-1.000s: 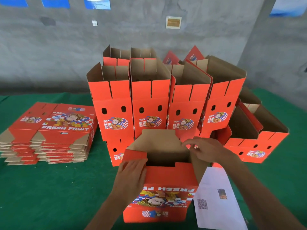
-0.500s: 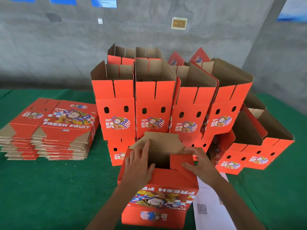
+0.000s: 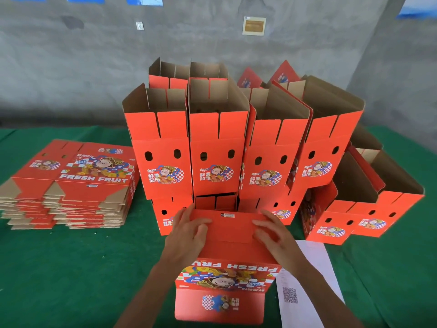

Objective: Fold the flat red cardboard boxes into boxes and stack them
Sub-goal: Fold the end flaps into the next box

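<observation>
Near the front edge of the green table (image 3: pixel 71 268), a red box (image 3: pixel 224 268) stands on end, its printed face toward the person and its bottom flaps turned up. The left hand (image 3: pixel 189 235) and the right hand (image 3: pixel 272 235) both lie on the closed flap (image 3: pixel 228 227), fingers spread and nearly straight, gripping nothing; they press flat on the cardboard, one toward each end of the flap. This looks like the locking step: pushing down at both ends at once would seat the flaps evenly so the bottom holds without tape. Whether the tabs have already caught cannot be told, since the hands cover the seams.

Just behind the box, toward the middle of the table, rise the folded boxes (image 3: pixel 212 150), open tops up, stacked in two layers and packed side by side, so each props its neighbour. More of them lean near the right edge. That is probably where this one goes once turned over.

The flat boxes (image 3: pixel 78 185) lie in a pile by the left edge, within easy reach of the left hand. A white sheet of paper (image 3: pixel 307 292) with a printed code lies at the front edge, just right of the box and partly under the right forearm.
</observation>
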Motion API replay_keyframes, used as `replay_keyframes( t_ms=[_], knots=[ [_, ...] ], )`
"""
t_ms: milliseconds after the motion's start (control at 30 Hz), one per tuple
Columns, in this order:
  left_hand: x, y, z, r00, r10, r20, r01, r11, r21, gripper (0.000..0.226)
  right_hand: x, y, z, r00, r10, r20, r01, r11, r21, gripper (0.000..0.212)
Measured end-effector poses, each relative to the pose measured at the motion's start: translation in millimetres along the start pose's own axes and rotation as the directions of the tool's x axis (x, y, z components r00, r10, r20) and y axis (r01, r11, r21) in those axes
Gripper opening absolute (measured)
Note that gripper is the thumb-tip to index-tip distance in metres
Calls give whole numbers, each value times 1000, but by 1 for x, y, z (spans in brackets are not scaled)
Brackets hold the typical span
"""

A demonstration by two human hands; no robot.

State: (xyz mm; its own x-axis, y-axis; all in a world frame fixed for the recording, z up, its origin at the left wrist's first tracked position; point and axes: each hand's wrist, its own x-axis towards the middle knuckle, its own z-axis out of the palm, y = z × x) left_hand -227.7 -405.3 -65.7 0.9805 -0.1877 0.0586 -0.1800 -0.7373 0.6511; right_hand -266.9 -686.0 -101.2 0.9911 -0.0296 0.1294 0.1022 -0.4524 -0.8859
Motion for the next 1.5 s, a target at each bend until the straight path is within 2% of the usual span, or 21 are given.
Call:
replay_keyframes(
  t_ms=[33,133,200,267,333,400,433,467,500,533,600,700,767,833,967,1033,1133,1267,1367,1433,1500],
  knots=[
    [2,-1,1,1000,-17,3,16,998,64,42,2,-3,1,1000,10,-3,-10,998,-56,31],
    [12,-5,1,979,-181,93,161,969,186,83,12,-7,3,998,60,15,-54,972,-230,67],
    [19,-3,6,956,-274,109,239,936,258,99,20,-9,5,993,116,32,-94,916,-390,86],
    [23,1,12,948,-310,73,262,889,375,101,27,-10,8,987,157,31,-115,829,-547,95],
    [24,3,14,948,-317,35,273,863,424,96,33,-9,8,980,197,26,-142,785,-603,102],
    [23,-2,12,954,-300,21,267,875,403,81,32,-7,6,976,219,2,-187,837,-514,97],
    [22,-4,10,953,-303,14,277,888,366,74,31,-6,4,966,252,-55,-253,883,-395,87],
    [22,-6,8,952,-305,3,287,899,330,68,29,-6,2,934,340,-109,-357,908,-222,77],
    [21,-7,6,954,-300,-8,288,907,307,65,27,-7,-3,868,485,-109,-491,870,-41,73],
    [21,-7,6,956,-291,-18,283,912,296,61,25,-5,-8,782,621,-44,-618,783,69,78],
    [19,-7,4,957,-289,-26,284,919,275,58,16,0,-15,635,761,133,-770,637,29,87],
    [18,-7,2,953,-304,-22,300,923,241,56,4,11,-12,521,825,217,-827,551,-110,67],
    [17,-7,3,954,-300,-22,297,928,224,55,-1,14,-6,443,851,283,-890,456,20,53],
    [15,-6,3,955,-294,-24,293,934,204,54,-7,12,-7,406,840,360,-914,378,148,57],
    [11,-7,3,955,-294,-40,297,942,159,47,-19,16,-12,419,789,450,-908,378,181,72],
    [7,-8,0,953,-298,-53,302,944,133,45,-24,15,-14,461,770,441,-887,415,203,75],
    [3,-11,-6,942,-325,-87,328,944,33,41,-23,6,-26,561,697,447,-827,496,265,77],
    [-5,-16,-12,930,-347,-121,328,933,-150,36,-16,-19,-56,609,648,457,-774,611,166,84],
    [-7,-15,-15,907,-400,-134,348,888,-300,39,-18,-59,-84,657,621,428,-716,691,97,74],
    [-5,-6,-13,897,-440,-45,380,820,-428,42,-25,-90,-106,718,594,365,-658,749,76,66],
    [-2,12,-8,875,-457,160,462,690,-558,41,-37,-124,-125,775,554,303,-592,805,41,62]
  ],
)
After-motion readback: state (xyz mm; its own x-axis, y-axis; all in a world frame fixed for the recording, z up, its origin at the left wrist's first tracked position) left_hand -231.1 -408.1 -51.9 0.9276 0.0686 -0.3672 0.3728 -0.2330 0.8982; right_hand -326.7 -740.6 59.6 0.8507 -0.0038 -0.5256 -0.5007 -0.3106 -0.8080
